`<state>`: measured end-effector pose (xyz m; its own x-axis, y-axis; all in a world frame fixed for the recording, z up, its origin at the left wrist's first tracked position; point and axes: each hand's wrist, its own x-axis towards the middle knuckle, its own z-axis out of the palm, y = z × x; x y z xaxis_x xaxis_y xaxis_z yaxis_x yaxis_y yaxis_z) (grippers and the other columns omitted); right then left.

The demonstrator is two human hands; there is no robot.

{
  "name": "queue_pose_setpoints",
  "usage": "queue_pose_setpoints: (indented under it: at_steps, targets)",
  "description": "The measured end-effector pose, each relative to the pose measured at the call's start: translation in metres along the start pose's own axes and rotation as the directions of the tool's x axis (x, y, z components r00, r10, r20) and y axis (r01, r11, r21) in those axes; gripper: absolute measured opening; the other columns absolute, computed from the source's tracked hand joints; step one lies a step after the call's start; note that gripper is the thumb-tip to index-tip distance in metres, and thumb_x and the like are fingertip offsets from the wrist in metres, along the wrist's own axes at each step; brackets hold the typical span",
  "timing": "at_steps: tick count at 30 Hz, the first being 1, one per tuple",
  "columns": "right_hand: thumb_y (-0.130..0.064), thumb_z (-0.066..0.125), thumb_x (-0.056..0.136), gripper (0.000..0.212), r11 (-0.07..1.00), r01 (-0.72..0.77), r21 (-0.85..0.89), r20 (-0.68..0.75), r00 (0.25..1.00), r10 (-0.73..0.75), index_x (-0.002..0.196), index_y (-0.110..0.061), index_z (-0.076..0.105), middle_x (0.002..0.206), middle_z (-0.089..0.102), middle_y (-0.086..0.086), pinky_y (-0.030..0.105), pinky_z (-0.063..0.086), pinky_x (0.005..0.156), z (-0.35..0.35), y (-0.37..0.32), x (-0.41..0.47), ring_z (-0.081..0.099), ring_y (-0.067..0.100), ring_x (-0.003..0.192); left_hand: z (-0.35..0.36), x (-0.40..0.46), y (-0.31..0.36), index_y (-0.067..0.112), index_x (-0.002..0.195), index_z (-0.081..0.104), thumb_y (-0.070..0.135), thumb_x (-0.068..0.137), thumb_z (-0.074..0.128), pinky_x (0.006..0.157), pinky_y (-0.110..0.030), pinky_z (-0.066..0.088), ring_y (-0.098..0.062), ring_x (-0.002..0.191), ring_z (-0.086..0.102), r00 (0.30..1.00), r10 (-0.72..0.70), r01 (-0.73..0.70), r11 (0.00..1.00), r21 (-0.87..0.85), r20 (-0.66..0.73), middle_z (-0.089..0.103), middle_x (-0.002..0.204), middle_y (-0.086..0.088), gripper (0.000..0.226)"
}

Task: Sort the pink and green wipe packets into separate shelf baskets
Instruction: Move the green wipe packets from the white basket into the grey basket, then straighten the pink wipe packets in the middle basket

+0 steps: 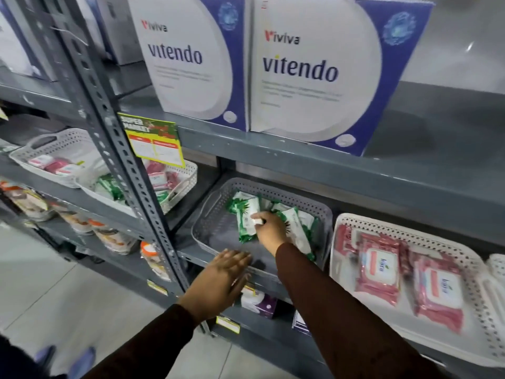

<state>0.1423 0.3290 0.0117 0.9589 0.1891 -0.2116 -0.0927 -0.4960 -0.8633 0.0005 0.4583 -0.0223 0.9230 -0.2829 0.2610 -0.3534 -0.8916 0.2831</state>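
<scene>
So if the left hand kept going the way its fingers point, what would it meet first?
Most likely the near rim of the grey basket. The left hand lies flat, fingers aimed up and right at the shelf edge just before that rim. Depth is unclear, so it may already touch.

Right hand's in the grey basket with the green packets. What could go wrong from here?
1. The right hand sits on a green wipe packet leaning on a loose pile; pressing may topple it.
2. The grey basket may slide; the left hand is open near its front rim and does not visibly hold it.
3. The white basket on the left holds pink and green mixed, and the shelf post hides part, so packets may be missed.
</scene>
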Motion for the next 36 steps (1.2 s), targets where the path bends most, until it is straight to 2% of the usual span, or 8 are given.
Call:
queue_pose_setpoints:
  at_steps: [6,12,17,19,21,24,28,36]
  targets:
    - [-0.004,0.047,0.092,0.059,0.922,0.073,-0.379,0.131,0.991,-0.024,0.147,-0.025,0.043,0.148,0.049,0.017,0.038,0.05,0.101,0.007,-0.01,-0.009,0.057,0.036,0.124,0.001,0.006,-0.003,0.016,0.119,0.068,0.039,0.101,0.042,0.102,-0.034,0.039,-0.018,0.112,0.059,0.999,-0.009,0.01,1.0,0.014,-0.051,0.068,0.121,0.001,0.039]
    - [-0.009,0.051,0.092,0.041,0.965,0.123,-0.23,-0.179,0.97,-0.166,0.13,-0.021,0.063,0.104,0.075,0.012,0.028,0.053,0.074,-0.088,0.024,-0.067,0.07,0.026,0.084,-0.001,0.045,0.035,0.018,0.065,0.054,0.043,0.1,0.036,0.055,-0.036,0.04,-0.019,0.06,0.051,0.995,-0.061,0.052,0.991,-0.124,-0.076,0.056,0.062,0.001,0.047]
    - [-0.016,0.057,0.09,0.02,0.966,-0.106,-0.237,-0.516,0.856,-0.033,0.106,-0.021,0.069,0.094,0.075,0.004,0.032,0.058,0.067,-0.206,0.107,-0.115,0.07,0.023,0.076,0.026,0.108,0.12,0.014,0.098,0.07,0.023,0.088,0.059,0.069,-0.033,0.053,-0.025,0.086,0.063,0.986,0.158,-0.164,0.977,-0.138,-0.053,0.07,0.094,-0.006,0.017]
    - [-0.041,0.056,0.083,0.032,0.929,-0.261,-0.262,-0.588,0.806,0.061,0.11,-0.024,0.062,0.1,0.073,0.007,0.042,0.06,0.071,-0.241,0.162,-0.105,0.071,0.032,0.086,0.049,0.137,0.151,0.013,0.113,0.069,0.002,0.075,0.07,0.084,-0.036,0.053,-0.028,0.105,0.061,0.951,0.308,-0.308,0.95,-0.054,-0.014,0.067,0.117,-0.009,0.04]
    - [-0.068,0.048,0.07,0.061,0.892,-0.391,-0.227,-0.611,0.771,0.182,0.118,-0.03,0.048,0.101,0.073,0.007,0.046,0.062,0.07,-0.263,0.229,-0.076,0.072,0.034,0.084,0.066,0.163,0.177,0.018,0.13,0.058,-0.005,0.072,0.067,0.102,-0.051,0.042,-0.035,0.129,0.046,0.895,0.432,-0.442,0.892,0.09,0.111,0.051,0.141,-0.012,0.063]
    - [-0.072,0.052,0.066,0.072,0.845,-0.442,-0.302,-0.567,0.795,0.214,0.119,-0.023,0.053,0.104,0.071,0.01,0.043,0.059,0.082,-0.27,0.204,-0.091,0.068,0.034,0.098,0.076,0.193,0.204,0.03,0.148,0.033,-0.001,0.088,0.059,0.115,-0.053,0.005,-0.037,0.147,0.009,0.832,0.485,-0.553,0.749,0.363,0.269,0.014,0.162,-0.007,0.073]
    - [-0.053,0.068,0.081,0.058,0.806,-0.406,-0.43,-0.546,0.828,0.126,0.125,-0.023,0.048,0.127,0.055,0.016,0.047,0.049,0.096,-0.277,0.179,-0.115,0.052,0.036,0.116,0.073,0.215,0.223,0.029,0.149,0.03,-0.002,0.094,0.049,0.118,-0.051,0.012,-0.035,0.146,0.013,0.769,0.498,-0.639,0.601,0.48,0.401,0.014,0.162,-0.005,0.066]
    - [-0.023,0.091,0.062,0.064,0.835,-0.291,-0.466,-0.316,0.937,0.15,0.116,-0.04,0.062,0.124,0.061,-0.007,0.039,0.05,0.098,-0.288,0.189,-0.129,0.059,0.019,0.109,0.091,0.182,0.205,0.014,0.136,0.048,0.048,0.084,0.068,0.1,-0.043,0.045,-0.029,0.117,0.053,0.844,0.306,-0.437,0.869,0.233,0.441,0.054,0.128,-0.013,0.065]
